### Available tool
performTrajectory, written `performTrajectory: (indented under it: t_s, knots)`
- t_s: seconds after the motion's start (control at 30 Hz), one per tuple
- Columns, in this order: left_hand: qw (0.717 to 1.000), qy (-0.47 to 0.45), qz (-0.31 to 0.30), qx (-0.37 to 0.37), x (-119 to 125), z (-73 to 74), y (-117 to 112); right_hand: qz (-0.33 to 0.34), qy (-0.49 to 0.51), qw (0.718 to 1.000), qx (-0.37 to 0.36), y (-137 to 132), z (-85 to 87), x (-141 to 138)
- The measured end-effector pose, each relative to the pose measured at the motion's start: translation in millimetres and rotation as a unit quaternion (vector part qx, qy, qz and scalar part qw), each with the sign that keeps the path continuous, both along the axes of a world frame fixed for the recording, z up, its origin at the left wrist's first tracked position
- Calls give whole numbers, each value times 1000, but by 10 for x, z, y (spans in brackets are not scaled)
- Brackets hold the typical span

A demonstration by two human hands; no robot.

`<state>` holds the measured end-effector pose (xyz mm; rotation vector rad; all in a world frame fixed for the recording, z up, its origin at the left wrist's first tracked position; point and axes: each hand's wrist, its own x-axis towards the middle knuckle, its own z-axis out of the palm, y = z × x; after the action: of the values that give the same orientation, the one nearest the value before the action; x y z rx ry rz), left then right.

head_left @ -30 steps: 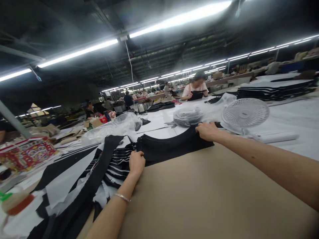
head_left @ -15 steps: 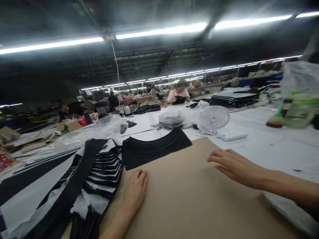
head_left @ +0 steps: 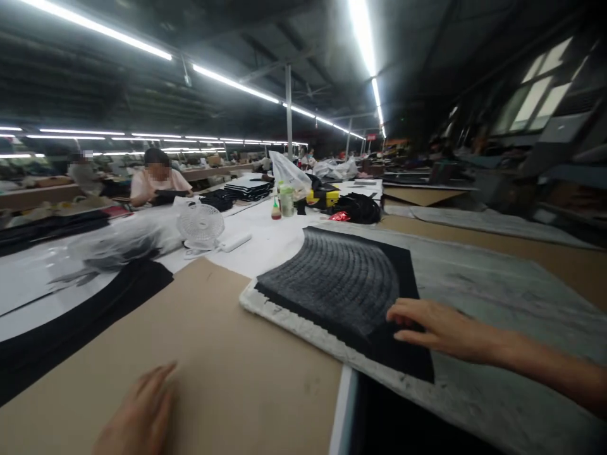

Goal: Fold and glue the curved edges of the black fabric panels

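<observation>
The scene is viewed from the head, forward and down, with left hand (head_left: pixel 142 411) and right hand (head_left: pixel 434 325) seen close.

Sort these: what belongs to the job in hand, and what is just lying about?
Likely in use:
layered black pieces, right hand at them
grey slab under them
tan sheet, left hand over it

Apparently lying about:
white fan
small bottle
plastic bag

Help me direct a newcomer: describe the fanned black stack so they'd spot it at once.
Find the large tan sheet in the foreground, then the grey slab beside it on the right. On that slab's left part lies the fanned black stack. Unlike the black pieces along the tan sheet's far edge, it shows row upon row of closely spaced, curved greyish edges.
</observation>
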<state>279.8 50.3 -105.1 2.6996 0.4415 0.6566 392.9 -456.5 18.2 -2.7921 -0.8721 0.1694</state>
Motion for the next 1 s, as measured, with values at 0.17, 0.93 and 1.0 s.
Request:
performTrajectory:
  t_s: [0.17,0.93,1.0]
  knots:
    - [931,-7,-364,-35,418,261,-1742,10,-4,999,35,-149,-278,-372]
    - [912,67,-405,22,490,280,-2868,-37,31,986,157,-463,-259,585]
    - [917,53,-396,23,513,206,-2897,-111,15,976,186,-766,-81,852]
